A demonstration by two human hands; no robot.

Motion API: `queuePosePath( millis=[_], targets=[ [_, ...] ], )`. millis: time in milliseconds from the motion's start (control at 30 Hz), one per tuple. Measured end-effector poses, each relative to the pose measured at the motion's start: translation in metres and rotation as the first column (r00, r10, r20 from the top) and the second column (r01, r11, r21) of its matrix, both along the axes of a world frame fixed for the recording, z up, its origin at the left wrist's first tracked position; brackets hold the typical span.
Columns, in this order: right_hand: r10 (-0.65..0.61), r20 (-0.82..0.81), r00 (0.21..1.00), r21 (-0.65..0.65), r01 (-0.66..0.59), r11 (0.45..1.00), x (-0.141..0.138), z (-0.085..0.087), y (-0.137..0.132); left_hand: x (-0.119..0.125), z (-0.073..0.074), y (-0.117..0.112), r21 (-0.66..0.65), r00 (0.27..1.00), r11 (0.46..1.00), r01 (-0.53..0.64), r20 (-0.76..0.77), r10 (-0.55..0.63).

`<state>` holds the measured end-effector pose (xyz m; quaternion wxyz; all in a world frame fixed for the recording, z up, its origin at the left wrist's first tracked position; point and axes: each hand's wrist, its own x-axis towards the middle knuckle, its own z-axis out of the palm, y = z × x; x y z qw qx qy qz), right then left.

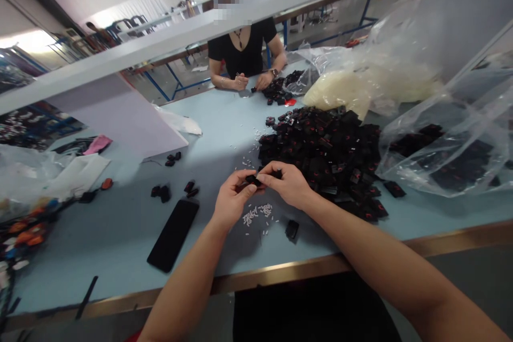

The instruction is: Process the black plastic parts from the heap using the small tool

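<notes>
Between my two hands, over the blue tabletop (132,235), is a small black plastic part (252,179). My left hand (234,197) grips it between thumb and fingers. The thumb and forefinger of my right hand (286,184) pinch together at the part's right side; a tiny pale piece seems to be at the fingertips, too small to make out clearly. Below my hands lie many small white pieces (256,215) in a loose cluster. One more black part (292,230) rests to the right of them. A large heap of black parts (320,144) spreads just beyond my right hand.
A black phone (173,235) lies left of my left forearm, near several loose black parts (161,192). Clear plastic bags (449,155) stand at right. Connectors and cables (30,230) pile up at far left. Across the table a person (242,56) handles similar parts beneath a white shelf (172,32).
</notes>
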<state>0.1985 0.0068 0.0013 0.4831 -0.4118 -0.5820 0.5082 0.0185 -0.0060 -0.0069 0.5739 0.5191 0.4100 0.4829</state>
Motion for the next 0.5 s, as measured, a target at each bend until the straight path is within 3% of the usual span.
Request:
queuePosePath(
  millis=[267, 500],
  targets=[
    [0.0, 0.04, 0.999, 0.028, -0.001, 1.0, -0.0004, -0.0003, 0.0, 0.0016, 0.0023, -0.0008, 0.014, 0.998, 0.999, -0.034, -0.049, 0.034],
    [0.112, -0.116, 0.987, -0.094, -0.123, 0.988, 0.0039, -0.0003, 0.0024, 0.0007, 0.0054, -0.0018, -0.031, 0.997, 0.999, 0.006, -0.079, -0.008]
  ],
)
